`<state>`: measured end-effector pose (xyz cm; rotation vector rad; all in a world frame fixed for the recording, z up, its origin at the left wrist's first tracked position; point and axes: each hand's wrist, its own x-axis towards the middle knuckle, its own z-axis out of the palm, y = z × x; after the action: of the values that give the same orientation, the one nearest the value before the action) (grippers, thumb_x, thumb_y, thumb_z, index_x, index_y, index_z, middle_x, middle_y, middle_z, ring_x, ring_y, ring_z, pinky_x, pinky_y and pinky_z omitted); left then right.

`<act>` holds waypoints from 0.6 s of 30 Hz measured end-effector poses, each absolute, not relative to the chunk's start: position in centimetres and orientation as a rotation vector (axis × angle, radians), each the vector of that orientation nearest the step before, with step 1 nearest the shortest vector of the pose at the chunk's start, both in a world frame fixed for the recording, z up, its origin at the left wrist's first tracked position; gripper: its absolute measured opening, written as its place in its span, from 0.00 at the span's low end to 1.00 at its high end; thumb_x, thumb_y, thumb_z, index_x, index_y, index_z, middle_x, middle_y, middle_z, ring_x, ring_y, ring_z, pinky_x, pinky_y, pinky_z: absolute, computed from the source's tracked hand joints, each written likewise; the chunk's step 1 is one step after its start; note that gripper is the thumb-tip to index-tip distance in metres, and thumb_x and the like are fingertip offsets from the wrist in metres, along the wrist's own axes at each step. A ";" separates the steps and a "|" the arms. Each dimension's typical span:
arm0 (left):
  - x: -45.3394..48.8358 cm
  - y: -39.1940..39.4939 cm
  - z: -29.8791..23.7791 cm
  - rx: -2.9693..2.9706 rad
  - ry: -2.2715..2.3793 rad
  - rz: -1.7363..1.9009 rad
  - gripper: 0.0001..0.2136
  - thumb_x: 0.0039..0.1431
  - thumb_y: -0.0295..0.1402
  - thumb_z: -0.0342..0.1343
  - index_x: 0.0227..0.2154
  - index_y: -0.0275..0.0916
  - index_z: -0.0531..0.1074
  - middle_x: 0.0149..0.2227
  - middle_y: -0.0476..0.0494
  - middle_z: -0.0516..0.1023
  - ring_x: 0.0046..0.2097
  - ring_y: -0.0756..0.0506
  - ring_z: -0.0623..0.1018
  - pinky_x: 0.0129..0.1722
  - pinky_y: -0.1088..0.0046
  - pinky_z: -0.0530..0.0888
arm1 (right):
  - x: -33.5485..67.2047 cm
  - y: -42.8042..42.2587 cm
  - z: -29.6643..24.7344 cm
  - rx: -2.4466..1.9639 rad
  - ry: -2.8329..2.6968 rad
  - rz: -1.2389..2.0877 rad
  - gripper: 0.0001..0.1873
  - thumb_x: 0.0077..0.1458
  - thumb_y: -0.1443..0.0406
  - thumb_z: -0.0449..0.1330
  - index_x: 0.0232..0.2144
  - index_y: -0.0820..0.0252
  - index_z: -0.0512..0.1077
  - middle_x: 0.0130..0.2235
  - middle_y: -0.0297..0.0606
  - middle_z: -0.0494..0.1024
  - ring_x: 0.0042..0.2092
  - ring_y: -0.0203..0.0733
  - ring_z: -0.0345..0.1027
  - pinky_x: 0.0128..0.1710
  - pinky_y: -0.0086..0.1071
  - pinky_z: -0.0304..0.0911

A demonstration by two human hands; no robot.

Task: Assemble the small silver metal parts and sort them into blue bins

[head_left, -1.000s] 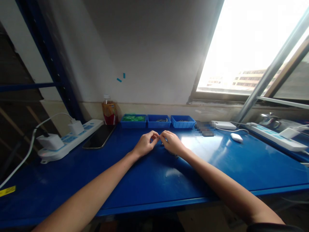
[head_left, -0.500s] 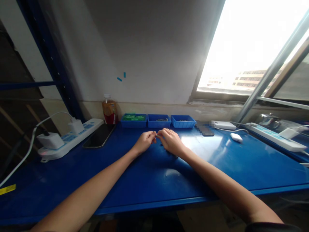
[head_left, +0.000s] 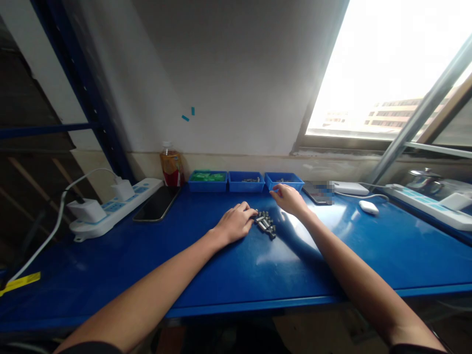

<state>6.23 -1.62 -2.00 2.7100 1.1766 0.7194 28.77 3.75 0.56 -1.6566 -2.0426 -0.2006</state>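
At the middle of the table, my left hand (head_left: 236, 222) rests with its fingers bent and their tips together at the left edge of a pile of small dark and silvery metal parts (head_left: 264, 222). What lies between those fingertips is too small to make out. To the right and farther back, my right hand (head_left: 290, 198) is raised just in front of the right blue bin (head_left: 283, 186). Its fingers are curled, a small gap shows between thumb and forefinger, and no object is visible there. Small metal pieces lie in that bin.
Left of it stand a middle blue bin (head_left: 246, 187) with metal pieces and another blue bin (head_left: 207, 186) with green packets. A bottle (head_left: 171, 164), phone (head_left: 157, 204) and power strip (head_left: 116, 209) are at left. A dark phone (head_left: 316, 192), white earbud case (head_left: 368, 207) and second power strip (head_left: 429, 209) sit right.
The two hands, earlier together over a small piece, have parted. My left hand has come down to the metal parts, now uncovered; my right hand has moved right, toward the right bin.
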 end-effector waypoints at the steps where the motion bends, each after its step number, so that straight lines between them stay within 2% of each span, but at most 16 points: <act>1: 6.1 -1.4 -2.2 2.684 1.213 0.734 0.12 0.58 0.33 0.51 0.45 0.43 0.71 0.44 0.42 0.71 0.44 0.42 0.74 0.44 0.68 0.71 | 28.3 3.2 0.4 -1.605 -2.105 -0.156 0.12 0.58 0.59 0.54 0.39 0.59 0.72 0.34 0.39 0.76 0.36 0.42 0.69 0.35 0.30 0.59; 5: 5.5 -0.3 -2.7 2.569 1.336 0.782 0.08 0.56 0.33 0.54 0.39 0.40 0.70 0.39 0.42 0.73 0.41 0.42 0.74 0.41 0.68 0.70 | 25.8 1.4 0.5 -1.340 -2.259 -0.031 0.07 0.57 0.63 0.55 0.35 0.58 0.72 0.33 0.37 0.75 0.36 0.40 0.69 0.36 0.30 0.59; 9: 5.3 0.3 -2.8 2.446 1.288 0.871 0.05 0.58 0.32 0.50 0.33 0.38 0.70 0.35 0.42 0.75 0.38 0.44 0.75 0.39 0.70 0.70 | 23.9 0.5 0.2 -1.139 -2.371 0.020 0.06 0.54 0.66 0.58 0.36 0.59 0.71 0.35 0.38 0.74 0.39 0.41 0.67 0.38 0.31 0.60; 13: 5.1 0.5 -2.7 2.219 1.214 1.059 0.07 0.60 0.34 0.48 0.33 0.38 0.68 0.32 0.45 0.75 0.32 0.47 0.74 0.33 0.73 0.69 | 23.3 0.0 -0.3 -1.047 -2.406 0.003 0.10 0.52 0.66 0.61 0.39 0.59 0.69 0.37 0.38 0.73 0.40 0.41 0.66 0.38 0.31 0.60; 18: 4.8 0.5 -2.5 2.081 1.210 1.173 0.07 0.60 0.36 0.48 0.33 0.38 0.66 0.26 0.50 0.71 0.28 0.49 0.71 0.28 0.76 0.65 | 23.0 -0.2 -0.1 -0.997 -2.353 -0.028 0.05 0.56 0.65 0.57 0.36 0.59 0.68 0.36 0.38 0.73 0.39 0.40 0.66 0.39 0.31 0.60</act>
<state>4.84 0.51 -2.47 2.0809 1.2101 1.1730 23.01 -0.15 -0.06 -0.9972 -2.3532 -0.0283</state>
